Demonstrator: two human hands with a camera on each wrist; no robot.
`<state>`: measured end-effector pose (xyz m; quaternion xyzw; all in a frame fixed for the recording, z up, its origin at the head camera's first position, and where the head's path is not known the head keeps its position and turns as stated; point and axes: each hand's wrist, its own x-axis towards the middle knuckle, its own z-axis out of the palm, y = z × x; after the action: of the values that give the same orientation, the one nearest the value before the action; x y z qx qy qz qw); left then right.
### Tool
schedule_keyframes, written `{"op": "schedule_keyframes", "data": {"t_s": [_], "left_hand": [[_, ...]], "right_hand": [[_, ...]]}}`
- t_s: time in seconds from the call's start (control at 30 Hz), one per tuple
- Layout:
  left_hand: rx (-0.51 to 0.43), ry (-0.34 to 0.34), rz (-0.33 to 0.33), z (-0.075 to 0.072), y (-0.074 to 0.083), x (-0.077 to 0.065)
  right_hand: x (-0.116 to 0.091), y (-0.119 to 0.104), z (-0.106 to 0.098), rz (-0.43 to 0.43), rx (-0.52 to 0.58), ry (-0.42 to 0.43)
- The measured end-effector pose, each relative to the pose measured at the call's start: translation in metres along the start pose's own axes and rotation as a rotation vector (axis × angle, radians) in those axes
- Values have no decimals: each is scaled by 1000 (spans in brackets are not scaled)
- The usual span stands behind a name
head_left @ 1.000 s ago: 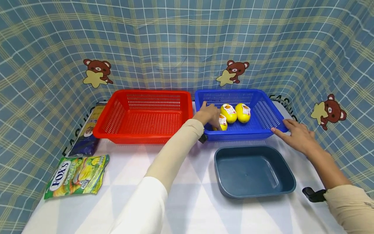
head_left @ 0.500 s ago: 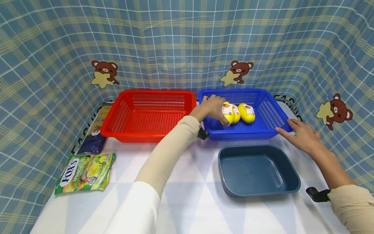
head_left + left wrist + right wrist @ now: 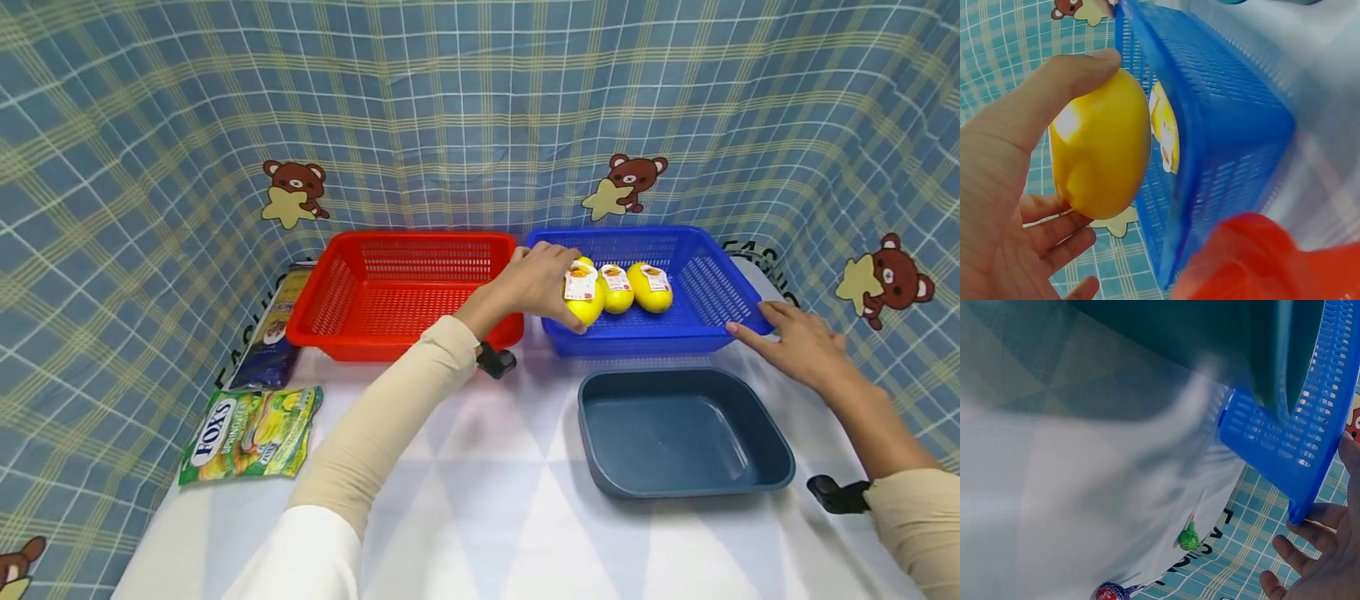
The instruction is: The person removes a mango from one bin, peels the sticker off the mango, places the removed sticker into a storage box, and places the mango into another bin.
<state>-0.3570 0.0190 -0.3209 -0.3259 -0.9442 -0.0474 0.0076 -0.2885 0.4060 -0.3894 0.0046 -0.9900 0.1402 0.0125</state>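
My left hand [image 3: 536, 282] grips a yellow oval fruit [image 3: 581, 293] bearing a white label. In the left wrist view, the thumb lies over one end of the held fruit [image 3: 1100, 147] and the fingers bend under the other. It is raised beside the left rim of the blue basket [image 3: 652, 340]. Two similar labelled yellow fruits [image 3: 650, 287] lie inside that basket. At the basket's front right corner, my right hand [image 3: 802, 340] holds the rim [image 3: 1319, 481] between thumb and index finger; the other fingers are loosely bent.
A red basket [image 3: 405, 346] stands left of the blue one. A dark blue-grey tub [image 3: 686, 492] sits in front. Farther left lie a Fox's candy bag [image 3: 251, 435] and a dark blue and gold packet [image 3: 270, 333]. Two lollipops [image 3: 1189, 539] show in the right wrist view.
My left hand has lifted the yellow fruit out from among the others and drawn it left, to the basket's left rim. My right hand stays at the corner. The head view has shifted slightly.
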Motion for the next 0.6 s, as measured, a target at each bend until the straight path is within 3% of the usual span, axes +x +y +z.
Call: {"op": "schedule_keyframes", "data": {"t_s": [0.6], "left_hand": [[-112,122,15,4,-12,-75]], "right_hand": [[-3,0,-3,15,23,-30]]}}
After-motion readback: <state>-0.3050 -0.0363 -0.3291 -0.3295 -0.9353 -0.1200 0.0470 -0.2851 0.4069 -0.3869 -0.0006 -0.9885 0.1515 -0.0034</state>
